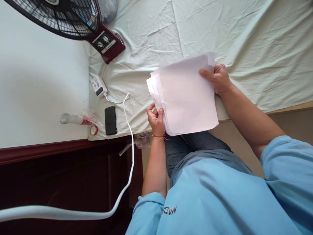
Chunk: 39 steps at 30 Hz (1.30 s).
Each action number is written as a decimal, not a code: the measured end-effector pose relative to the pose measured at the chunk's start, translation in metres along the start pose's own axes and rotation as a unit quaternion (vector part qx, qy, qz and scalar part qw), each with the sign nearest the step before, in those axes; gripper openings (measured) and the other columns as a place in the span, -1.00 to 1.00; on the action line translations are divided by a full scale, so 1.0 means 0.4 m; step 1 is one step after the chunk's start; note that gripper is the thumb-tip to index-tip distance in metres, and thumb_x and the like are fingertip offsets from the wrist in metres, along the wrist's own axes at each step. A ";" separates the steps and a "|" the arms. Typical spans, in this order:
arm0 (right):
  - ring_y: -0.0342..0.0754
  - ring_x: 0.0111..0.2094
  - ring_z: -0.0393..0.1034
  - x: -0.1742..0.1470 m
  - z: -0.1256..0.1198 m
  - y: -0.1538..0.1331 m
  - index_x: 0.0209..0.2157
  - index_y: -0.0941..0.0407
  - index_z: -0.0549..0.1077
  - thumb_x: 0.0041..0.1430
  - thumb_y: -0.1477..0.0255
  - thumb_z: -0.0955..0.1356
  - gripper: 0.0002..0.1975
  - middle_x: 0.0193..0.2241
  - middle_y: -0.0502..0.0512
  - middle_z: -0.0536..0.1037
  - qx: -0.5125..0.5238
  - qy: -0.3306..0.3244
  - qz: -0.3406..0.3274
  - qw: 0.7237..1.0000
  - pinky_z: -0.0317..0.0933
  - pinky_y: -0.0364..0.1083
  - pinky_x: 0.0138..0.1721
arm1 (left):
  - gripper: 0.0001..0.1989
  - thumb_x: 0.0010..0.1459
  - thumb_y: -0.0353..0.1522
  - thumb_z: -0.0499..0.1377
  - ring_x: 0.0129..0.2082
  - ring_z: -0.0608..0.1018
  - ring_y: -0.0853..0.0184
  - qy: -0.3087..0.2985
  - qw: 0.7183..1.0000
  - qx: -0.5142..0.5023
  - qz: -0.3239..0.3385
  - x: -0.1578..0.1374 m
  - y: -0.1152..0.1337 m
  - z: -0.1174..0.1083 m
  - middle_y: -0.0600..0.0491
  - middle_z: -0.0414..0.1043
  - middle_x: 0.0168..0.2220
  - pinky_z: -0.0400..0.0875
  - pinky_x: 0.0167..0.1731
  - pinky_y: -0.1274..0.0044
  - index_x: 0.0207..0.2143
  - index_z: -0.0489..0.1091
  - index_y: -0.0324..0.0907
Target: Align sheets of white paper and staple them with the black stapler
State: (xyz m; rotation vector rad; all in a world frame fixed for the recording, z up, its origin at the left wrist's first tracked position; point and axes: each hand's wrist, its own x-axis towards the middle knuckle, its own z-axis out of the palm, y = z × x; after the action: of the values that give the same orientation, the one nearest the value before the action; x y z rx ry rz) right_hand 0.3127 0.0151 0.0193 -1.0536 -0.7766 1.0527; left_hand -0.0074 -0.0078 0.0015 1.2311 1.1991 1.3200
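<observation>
A stack of white paper sheets [189, 98] is held up between my two hands, over the near edge of the cloth-covered surface and partly over my lap. The sheets are slightly fanned, with several loose edges showing on the left side. My left hand [156, 120] pinches the lower left edge, thumb on top. On the upper right side, my right hand [217, 78] grips the sheets with the thumb lying on the top page and the other fingers behind, mostly hidden.
A dark red fan [107, 42] stands at the upper left on the pale cloth [146, 36]. Left of the papers lie a black phone [111, 120], a white power box [99, 85], a red tape roll [94, 130] and a glass bottle [73, 119]. A white cable [132, 156] crosses the near left.
</observation>
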 end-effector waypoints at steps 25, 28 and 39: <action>0.00 -0.40 0.16 0.017 0.004 -0.002 -0.46 -0.05 0.30 -0.33 -0.36 0.63 -0.20 -0.50 0.00 0.34 -0.071 0.084 -0.078 0.991 0.27 0.06 -0.27 | -0.50 0.07 0.02 0.50 -0.28 0.59 0.35 -0.024 0.999 0.043 -0.003 -0.004 0.015 -0.002 0.06 0.62 -0.25 0.49 -0.17 0.53 -0.23 0.49 -0.16; -0.04 -0.43 0.12 0.011 0.010 -0.010 -0.49 -0.04 0.33 -0.36 -0.29 0.68 -0.23 -0.51 -0.02 0.34 -0.047 0.081 -0.079 0.992 0.25 0.04 -0.29 | -0.49 0.09 0.05 0.49 -0.26 0.60 0.34 -0.027 0.999 0.038 -0.003 -0.005 0.014 -0.002 0.05 0.62 -0.24 0.50 -0.15 0.51 -0.21 0.50 -0.16; -0.02 -0.40 0.11 0.010 0.013 -0.009 -0.45 -0.05 0.28 -0.34 -0.38 0.62 -0.18 -0.49 -0.01 0.30 -0.077 0.074 -0.073 0.992 0.21 0.05 -0.27 | -0.47 0.00 0.02 0.54 -0.33 0.55 0.38 -0.033 0.998 0.051 -0.008 -0.002 0.018 -0.003 0.09 0.58 -0.29 0.48 -0.22 0.54 -0.24 0.49 -0.16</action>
State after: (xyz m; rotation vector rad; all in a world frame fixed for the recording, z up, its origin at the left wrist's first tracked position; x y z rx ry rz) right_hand 0.3104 0.0202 0.0247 -1.1730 -0.8103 0.7917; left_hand -0.0085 -0.0094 0.0084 1.3253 1.2392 1.2100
